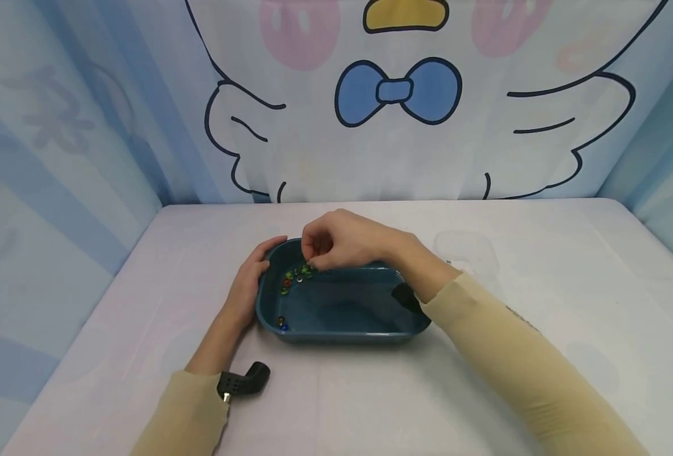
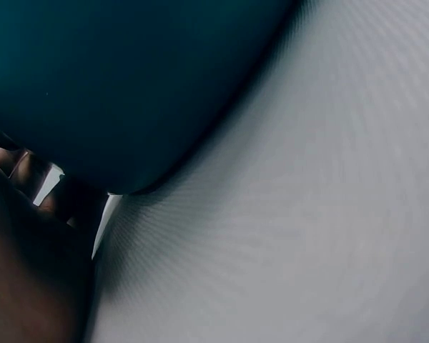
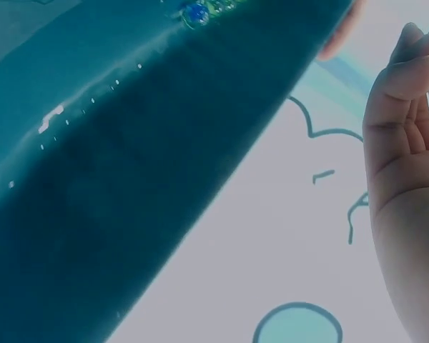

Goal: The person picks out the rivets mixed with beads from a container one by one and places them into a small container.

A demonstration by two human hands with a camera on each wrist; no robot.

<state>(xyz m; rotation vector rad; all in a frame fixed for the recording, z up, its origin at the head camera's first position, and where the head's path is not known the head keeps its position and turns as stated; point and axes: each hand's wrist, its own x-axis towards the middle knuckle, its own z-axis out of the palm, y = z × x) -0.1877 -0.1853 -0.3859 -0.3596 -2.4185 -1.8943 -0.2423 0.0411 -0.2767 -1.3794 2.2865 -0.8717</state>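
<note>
A dark teal oval tray [image 1: 359,337] lies on the table. My left hand [image 1: 249,278] grips its left end, thumb at the rim and fingers along the outer wall; the left wrist view shows the tray's dark side [image 2: 129,93] above that hand's shadowed fingers. Over the tray's back left part, my right hand [image 1: 344,240] is bent down with thumb and forefinger pinched together on a small glass marble, mostly hidden at the fingertips. Several green marbles [image 1: 304,271] curve along the tray's left inside, with a reddish marble [image 1: 287,283] among them. Near the front left corner sits a blue marble [image 1: 284,327].
A faint clear container [image 1: 467,251] stands on the white table [image 1: 427,405] behind the right forearm. Black wrist devices sit on both arms, the left device [image 1: 246,380] in front of the tray. A printed curtain [image 1: 396,158] closes off the table's far edge.
</note>
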